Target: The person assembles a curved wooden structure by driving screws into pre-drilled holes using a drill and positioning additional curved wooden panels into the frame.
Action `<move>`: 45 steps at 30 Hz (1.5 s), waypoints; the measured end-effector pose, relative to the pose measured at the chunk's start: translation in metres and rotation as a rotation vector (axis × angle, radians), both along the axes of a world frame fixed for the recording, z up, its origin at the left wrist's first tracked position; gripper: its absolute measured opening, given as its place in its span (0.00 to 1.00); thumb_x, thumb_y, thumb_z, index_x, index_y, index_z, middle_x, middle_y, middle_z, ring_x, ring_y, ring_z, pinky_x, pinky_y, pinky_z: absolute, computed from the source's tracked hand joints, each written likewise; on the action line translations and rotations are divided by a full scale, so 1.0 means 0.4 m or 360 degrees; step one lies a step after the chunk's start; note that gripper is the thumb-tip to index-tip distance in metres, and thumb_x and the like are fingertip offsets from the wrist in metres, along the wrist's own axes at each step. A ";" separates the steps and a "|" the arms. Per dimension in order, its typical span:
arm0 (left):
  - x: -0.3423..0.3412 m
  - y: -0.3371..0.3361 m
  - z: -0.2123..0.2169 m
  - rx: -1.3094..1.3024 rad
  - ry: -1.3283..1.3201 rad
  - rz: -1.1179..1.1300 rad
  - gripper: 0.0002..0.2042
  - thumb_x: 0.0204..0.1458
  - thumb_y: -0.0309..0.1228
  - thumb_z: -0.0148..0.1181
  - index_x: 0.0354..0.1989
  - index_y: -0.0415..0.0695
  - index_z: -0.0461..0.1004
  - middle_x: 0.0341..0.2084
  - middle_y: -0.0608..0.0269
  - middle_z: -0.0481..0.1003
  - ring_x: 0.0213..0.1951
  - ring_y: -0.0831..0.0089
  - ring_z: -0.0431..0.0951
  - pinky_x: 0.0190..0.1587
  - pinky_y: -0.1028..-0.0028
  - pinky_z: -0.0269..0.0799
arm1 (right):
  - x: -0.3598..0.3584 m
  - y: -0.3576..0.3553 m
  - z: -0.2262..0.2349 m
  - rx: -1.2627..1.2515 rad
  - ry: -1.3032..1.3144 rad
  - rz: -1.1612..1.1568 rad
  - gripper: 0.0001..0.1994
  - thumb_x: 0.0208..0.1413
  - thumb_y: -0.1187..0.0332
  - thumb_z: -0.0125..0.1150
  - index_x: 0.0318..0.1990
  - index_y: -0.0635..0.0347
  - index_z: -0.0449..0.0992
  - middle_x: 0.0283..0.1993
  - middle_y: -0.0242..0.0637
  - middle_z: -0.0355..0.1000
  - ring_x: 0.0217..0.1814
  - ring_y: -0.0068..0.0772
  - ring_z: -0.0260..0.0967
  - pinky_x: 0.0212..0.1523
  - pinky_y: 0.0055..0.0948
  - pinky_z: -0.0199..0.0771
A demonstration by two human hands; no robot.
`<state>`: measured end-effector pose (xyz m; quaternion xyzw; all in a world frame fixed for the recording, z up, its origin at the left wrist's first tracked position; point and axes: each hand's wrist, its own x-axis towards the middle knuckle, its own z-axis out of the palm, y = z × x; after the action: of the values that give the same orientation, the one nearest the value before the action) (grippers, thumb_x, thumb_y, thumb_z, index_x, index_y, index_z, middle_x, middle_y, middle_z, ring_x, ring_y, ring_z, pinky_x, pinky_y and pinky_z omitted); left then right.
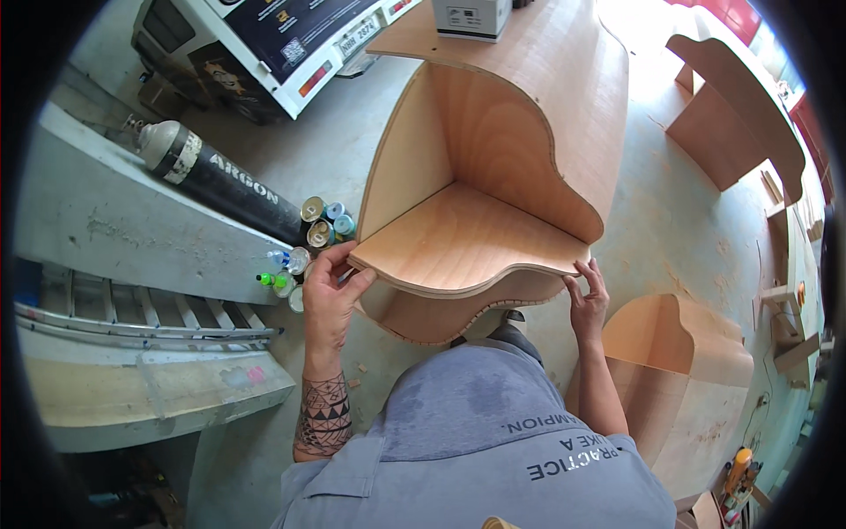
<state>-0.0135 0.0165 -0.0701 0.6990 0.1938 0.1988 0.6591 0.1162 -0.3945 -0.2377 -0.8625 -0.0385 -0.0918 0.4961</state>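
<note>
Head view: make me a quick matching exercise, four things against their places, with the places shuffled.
Things:
1. Left hand
2. Right hand
3. Black gas cylinder
4. White box

Places:
A. near the cluster of cans
B. at the right front corner of the plywood panel
C. on the curved plywood unit
D. at that panel's left front corner

Pairs: 1-D, 2-B, 3-A, 4-C

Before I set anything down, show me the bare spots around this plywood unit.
Free: the board between left hand and right hand, before the upright panels; the floor between van and unit. Crowded: the cans beside the cylinder.
</note>
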 end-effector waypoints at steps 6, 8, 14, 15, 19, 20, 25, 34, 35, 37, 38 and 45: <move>-0.008 0.003 -0.008 -0.0044 0.0055 -0.0022 0.23 0.54 0.19 0.70 0.59 0.34 0.73 0.53 0.56 0.78 0.55 0.69 0.79 0.60 0.69 0.76 | -0.003 0.009 -0.005 0.0012 -0.0085 -0.0022 0.18 0.59 0.67 0.74 0.56 0.61 0.82 0.66 0.58 0.73 0.78 0.53 0.62 0.71 0.45 0.67; -0.005 0.002 -0.010 -0.0065 0.0049 -0.0001 0.22 0.55 0.20 0.70 0.58 0.34 0.73 0.53 0.56 0.78 0.56 0.69 0.78 0.61 0.69 0.76 | 0.001 0.007 -0.014 0.0029 -0.0090 -0.0007 0.18 0.59 0.67 0.74 0.55 0.61 0.82 0.67 0.58 0.73 0.78 0.52 0.62 0.71 0.44 0.67; -0.013 -0.009 -0.039 0.0010 -0.0137 0.0007 0.26 0.59 0.23 0.68 0.65 0.33 0.70 0.58 0.56 0.75 0.60 0.69 0.75 0.63 0.69 0.71 | -0.017 0.018 0.000 0.0050 -0.0226 -0.0126 0.17 0.60 0.69 0.73 0.56 0.59 0.82 0.69 0.54 0.71 0.75 0.53 0.65 0.71 0.45 0.68; -0.016 -0.011 -0.032 0.0005 -0.0144 -0.0018 0.26 0.59 0.23 0.68 0.65 0.33 0.70 0.58 0.56 0.75 0.60 0.69 0.75 0.63 0.69 0.71 | -0.023 0.025 0.012 0.0120 -0.0285 -0.0191 0.18 0.60 0.70 0.72 0.57 0.58 0.81 0.69 0.53 0.71 0.73 0.53 0.67 0.71 0.45 0.68; -0.011 -0.050 0.064 0.0269 -0.0389 0.0035 0.36 0.61 0.27 0.69 0.76 0.36 0.58 0.65 0.55 0.72 0.65 0.66 0.72 0.70 0.65 0.64 | -0.030 -0.008 0.140 -0.0596 -0.0966 -0.0284 0.14 0.60 0.62 0.72 0.49 0.58 0.80 0.54 0.41 0.77 0.62 0.43 0.72 0.68 0.47 0.71; -0.002 -0.047 0.090 0.0219 -0.0472 -0.0036 0.39 0.60 0.29 0.69 0.77 0.36 0.55 0.66 0.54 0.70 0.67 0.64 0.71 0.70 0.64 0.63 | -0.023 -0.019 0.173 -0.0607 -0.0970 -0.0295 0.14 0.60 0.62 0.72 0.49 0.58 0.80 0.54 0.41 0.77 0.62 0.43 0.72 0.68 0.47 0.71; 0.049 -0.052 0.226 0.0028 -0.0830 -0.0219 0.51 0.56 0.43 0.73 0.80 0.35 0.46 0.74 0.45 0.59 0.72 0.58 0.63 0.71 0.58 0.63 | 0.018 -0.167 0.365 0.0111 -0.1407 -0.0526 0.15 0.65 0.56 0.67 0.43 0.61 0.77 0.39 0.37 0.74 0.44 0.36 0.74 0.51 0.37 0.78; 0.121 -0.229 0.241 0.1512 -0.0690 -0.1058 0.52 0.52 0.45 0.76 0.80 0.41 0.49 0.75 0.39 0.52 0.72 0.43 0.61 0.71 0.53 0.62 | -0.047 -0.133 0.408 0.1109 -0.0581 -0.0530 0.18 0.75 0.51 0.53 0.42 0.58 0.72 0.39 0.29 0.74 0.41 0.17 0.67 0.44 0.23 0.71; 0.127 -0.261 0.232 0.1646 -0.0653 -0.1193 0.52 0.53 0.45 0.76 0.80 0.41 0.48 0.76 0.37 0.50 0.72 0.40 0.62 0.71 0.52 0.62 | -0.069 -0.085 0.423 0.1288 -0.0550 -0.0500 0.17 0.75 0.52 0.54 0.42 0.58 0.70 0.39 0.29 0.73 0.41 0.17 0.67 0.44 0.24 0.72; 0.109 -0.310 0.201 0.1413 -0.0639 -0.1210 0.52 0.54 0.46 0.75 0.80 0.42 0.46 0.74 0.38 0.55 0.73 0.47 0.61 0.70 0.55 0.64 | -0.115 0.027 0.441 0.1471 -0.0508 -0.0453 0.16 0.75 0.53 0.54 0.42 0.58 0.69 0.39 0.29 0.71 0.41 0.17 0.67 0.43 0.24 0.73; 0.102 -0.325 0.177 0.1185 -0.0621 -0.1241 0.53 0.56 0.48 0.74 0.81 0.43 0.44 0.72 0.39 0.60 0.74 0.53 0.60 0.69 0.58 0.65 | -0.129 0.073 0.438 0.1519 -0.0485 -0.0533 0.16 0.75 0.53 0.53 0.42 0.57 0.68 0.39 0.28 0.70 0.40 0.16 0.67 0.43 0.24 0.74; 0.093 -0.341 0.142 -0.0027 -0.0154 -0.1029 0.42 0.67 0.36 0.62 0.80 0.36 0.41 0.72 0.46 0.61 0.70 0.67 0.66 0.68 0.69 0.65 | -0.219 0.206 0.360 0.1583 -0.0444 -0.0168 0.19 0.76 0.50 0.50 0.41 0.58 0.67 0.39 0.30 0.70 0.41 0.19 0.70 0.43 0.27 0.76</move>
<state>0.0239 -0.1198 -0.0132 0.7085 -0.0681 0.0107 0.7024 0.0285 -0.3122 -0.0937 -0.5027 -0.0125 -0.2379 0.8310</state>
